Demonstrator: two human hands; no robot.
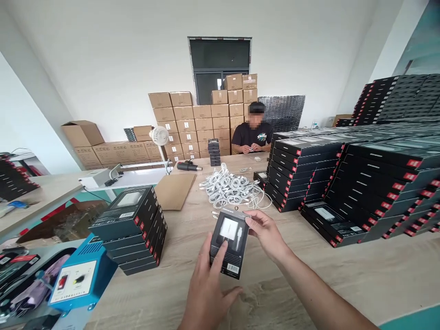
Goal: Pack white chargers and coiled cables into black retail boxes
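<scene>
A black retail box (229,259), showing a white charger and a cable on its face and a barcode label near the bottom, is held tilted above the table in front of me. My left hand (211,279) grips its left side, with the index finger lying across the front and the thumb off the lower edge. At the upper right corner, my right hand (264,231) pinches the box between thumb and fingers. Just beyond it lies a heap of coiled white cables (227,185). What is inside the box cannot be made out.
Stacked black boxes (132,229) stand at left beside a blue machine (84,275). Higher box stacks (371,183) fill the right. A cardboard sheet (175,190), heat gun (189,166) and fan (160,136) lie farther back. Across the table sits a person (253,133).
</scene>
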